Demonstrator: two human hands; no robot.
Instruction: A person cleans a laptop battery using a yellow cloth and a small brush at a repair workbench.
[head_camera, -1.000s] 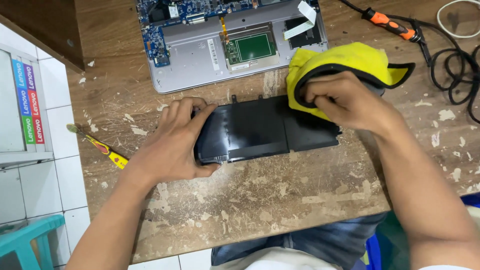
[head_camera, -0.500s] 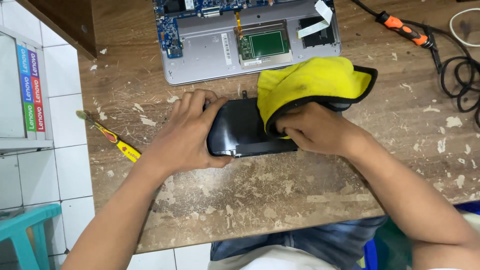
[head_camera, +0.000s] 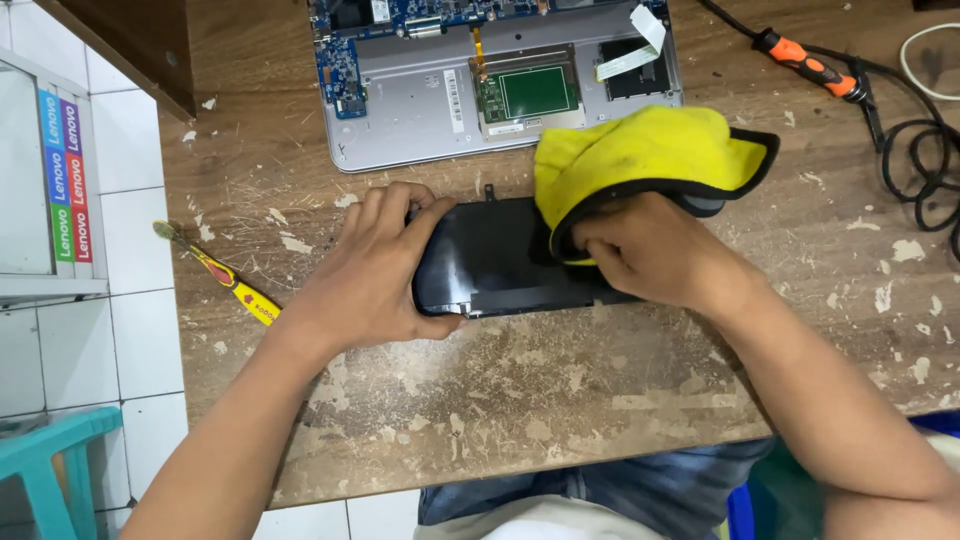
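Flat black battery pack, long and glossy, lying lengthwise on the worn wooden table, just in front of the opened laptop base. Right half covered by a yellow cloth with a dark edge, bunched up and folded over the pack's top side.

Left hand clamped on the pack's left end: fingers spread over the top edge, thumb hooked under the near corner, palm resting on the table beside it. Right hand closed on the cloth, fingers curled together and pressing it down against the pack's surface; knuckles toward the camera, fingertips hidden under the fold.

Behind the pack, touching neither hand, a silver laptop base with its cover off: blue circuit board along the far edge, green board in the middle recess, a pale ribbon cable curling up near its right side.

On the table's left edge, a small yellow-handled screwdriver, lying slanted, well apart from the left hand. At the far right, an orange-handled tool with a black cable looped beside it.

Scattered pale chips and scratches across the wood. Left of the table, white tiles and a teal plastic stool. Blue jeans visible below the near table edge.
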